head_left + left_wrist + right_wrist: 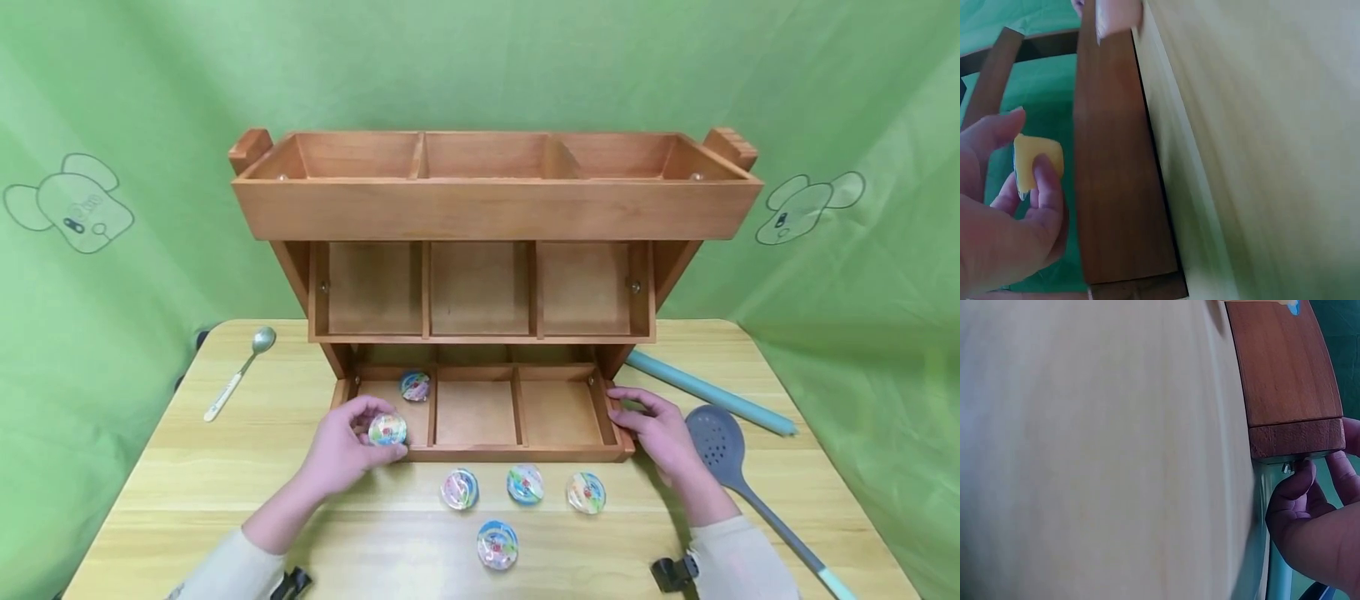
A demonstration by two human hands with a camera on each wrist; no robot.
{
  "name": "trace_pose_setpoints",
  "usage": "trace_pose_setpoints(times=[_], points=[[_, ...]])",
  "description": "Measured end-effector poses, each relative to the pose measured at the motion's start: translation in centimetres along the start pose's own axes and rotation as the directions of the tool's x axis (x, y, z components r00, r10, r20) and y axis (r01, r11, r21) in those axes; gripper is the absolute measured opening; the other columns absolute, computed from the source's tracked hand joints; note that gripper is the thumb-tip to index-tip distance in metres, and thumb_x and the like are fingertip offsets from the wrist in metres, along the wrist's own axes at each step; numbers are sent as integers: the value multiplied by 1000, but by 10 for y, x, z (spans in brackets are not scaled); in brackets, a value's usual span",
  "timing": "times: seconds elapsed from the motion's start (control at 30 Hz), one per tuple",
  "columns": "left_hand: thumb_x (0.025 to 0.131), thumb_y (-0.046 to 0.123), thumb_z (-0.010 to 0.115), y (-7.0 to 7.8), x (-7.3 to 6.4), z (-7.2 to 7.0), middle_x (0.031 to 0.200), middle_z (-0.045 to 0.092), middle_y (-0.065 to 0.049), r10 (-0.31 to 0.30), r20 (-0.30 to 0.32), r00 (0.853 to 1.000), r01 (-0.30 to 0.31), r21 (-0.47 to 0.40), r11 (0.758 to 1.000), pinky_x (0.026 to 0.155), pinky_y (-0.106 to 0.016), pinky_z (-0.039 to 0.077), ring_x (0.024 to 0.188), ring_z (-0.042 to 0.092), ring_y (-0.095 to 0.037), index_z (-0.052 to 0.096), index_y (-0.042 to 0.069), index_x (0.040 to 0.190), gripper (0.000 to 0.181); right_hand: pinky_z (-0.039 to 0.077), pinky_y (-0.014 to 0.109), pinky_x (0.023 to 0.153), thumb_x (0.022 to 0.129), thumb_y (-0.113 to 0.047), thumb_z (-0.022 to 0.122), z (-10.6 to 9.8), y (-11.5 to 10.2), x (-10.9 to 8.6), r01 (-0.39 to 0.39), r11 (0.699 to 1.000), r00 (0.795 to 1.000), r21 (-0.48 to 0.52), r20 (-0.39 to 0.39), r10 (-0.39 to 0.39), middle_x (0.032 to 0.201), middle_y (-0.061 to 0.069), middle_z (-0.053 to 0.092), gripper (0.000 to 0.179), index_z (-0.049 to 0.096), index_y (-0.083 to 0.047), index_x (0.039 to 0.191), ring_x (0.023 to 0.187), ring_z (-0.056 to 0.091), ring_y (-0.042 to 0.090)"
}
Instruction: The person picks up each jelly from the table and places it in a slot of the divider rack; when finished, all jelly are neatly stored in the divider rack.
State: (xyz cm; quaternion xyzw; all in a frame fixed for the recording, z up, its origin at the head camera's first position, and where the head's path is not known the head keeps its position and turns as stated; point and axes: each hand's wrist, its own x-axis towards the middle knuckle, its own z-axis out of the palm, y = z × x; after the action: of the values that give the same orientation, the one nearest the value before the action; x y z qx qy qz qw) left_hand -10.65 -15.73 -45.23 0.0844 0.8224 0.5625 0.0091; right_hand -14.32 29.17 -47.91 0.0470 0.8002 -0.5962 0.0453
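Observation:
A three-tier wooden rack (495, 212) with divided trays stands in the head view. My left hand (352, 442) pinches a small jelly cup (387, 429) with a printed lid, at the front of the bottom tray's left compartment. In the left wrist view that jelly cup (1040, 159) shows a yellow body between thumb and fingers. Behind it, a second jelly cup (415, 386) lies in the same compartment. My right hand (656, 425) holds the bottom tray's right end, fingers over its top edge, thumb at the outer side in the right wrist view.
Several jelly cups (498, 546) lie on the table (405, 533) in front of the rack. A spoon (240, 375) is at the left. To the right are a blue-green rod (712, 393) and a grey slotted skimmer (716, 446). Green cloth (480, 67) hangs behind.

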Motion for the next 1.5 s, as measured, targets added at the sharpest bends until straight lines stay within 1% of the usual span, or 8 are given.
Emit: trace_pose_setpoints(times=[0.1, 0.3, 0.47, 0.7, 1.03, 1.2, 1.4, 1.5], points=[[65, 2, 92, -5, 14, 0, 88, 64, -6, -21, -30, 999, 22, 41, 999, 63, -28, 51, 79, 58, -23, 68, 3, 106, 48, 54, 27, 77, 96, -11, 67, 0, 0, 0, 0, 1000, 1000, 7, 2, 0, 135, 24, 51, 42, 58, 4, 133, 93, 64, 16], [63, 8, 95, -17, 36, 2, 84, 63, -6, -79, 34, 996, 75, 107, 991, 69, -35, 51, 79, 58, -22, 70, 2, 104, 48, 55, 28, 75, 95, -9, 67, 1, 0, 1, -2, 1000, 1000, 21, 1, 2, 130, 26, 53, 41, 58, 5, 132, 89, 65, 14], [64, 10, 95, -18, 42, 3, 83, 62, -4, -144, 87, 986, 131, 143, 981, 68, -35, 49, 77, 56, -20, 71, 2, 104, 47, 55, 27, 76, 94, -10, 69, 1, -1, 2, -2, 1000, 1000, 19, -1, 2, 133, 23, 51, 42, 58, 5, 132, 89, 64, 12], [69, 12, 93, -17, 47, 6, 83, 63, -3, -203, 147, 968, 181, 150, 972, 68, -34, 48, 78, 57, -19, 72, 6, 102, 40, 55, 28, 74, 92, -10, 71, -1, 0, 3, 3, 1000, 1000, 17, -14, -3, 126, 23, 55, 43, 59, 5, 131, 87, 63, 14], [76, 1, 85, -20, 47, 3, 90, 65, -7, -161, 242, 957, 146, 78, 986, 74, -32, 52, 82, 59, -20, 73, -2, 107, 34, 55, 27, 74, 92, -11, 72, -1, 1, 3, -1, 1000, 1000, 10, -16, 1, 123, 24, 55, 44, 59, 4, 131, 87, 63, 14], [78, -1, 80, -22, 46, 2, 92, 65, -7, -143, 292, 946, 129, 66, 989, 75, -33, 53, 84, 60, -21, 73, -1, 108, 30, 54, 27, 74, 92, -11, 71, 0, 2, 2, -2, 1000, 1000, -3, -16, 2, 123, 24, 55, 43, 59, 4, 131, 86, 63, 14], [79, 0, 77, -24, 47, 4, 93, 66, -5, -155, 287, 945, 139, 73, 988, 77, -36, 53, 86, 61, -21, 74, 2, 107, 28, 55, 28, 74, 92, -11, 71, 0, 1, 2, -1, 1000, 1000, -3, -17, 1, 124, 24, 55, 43, 59, 4, 131, 86, 63, 14], [80, 1, 75, -22, 46, 6, 92, 67, -4, -138, 256, 957, 115, 104, 988, 75, -35, 53, 84, 62, -20, 73, 3, 106, 26, 55, 28, 73, 93, -10, 71, 0, 1, 2, -2, 1000, 1000, 1, -19, 2, 123, 25, 56, 42, 59, 4, 131, 86, 63, 14]])
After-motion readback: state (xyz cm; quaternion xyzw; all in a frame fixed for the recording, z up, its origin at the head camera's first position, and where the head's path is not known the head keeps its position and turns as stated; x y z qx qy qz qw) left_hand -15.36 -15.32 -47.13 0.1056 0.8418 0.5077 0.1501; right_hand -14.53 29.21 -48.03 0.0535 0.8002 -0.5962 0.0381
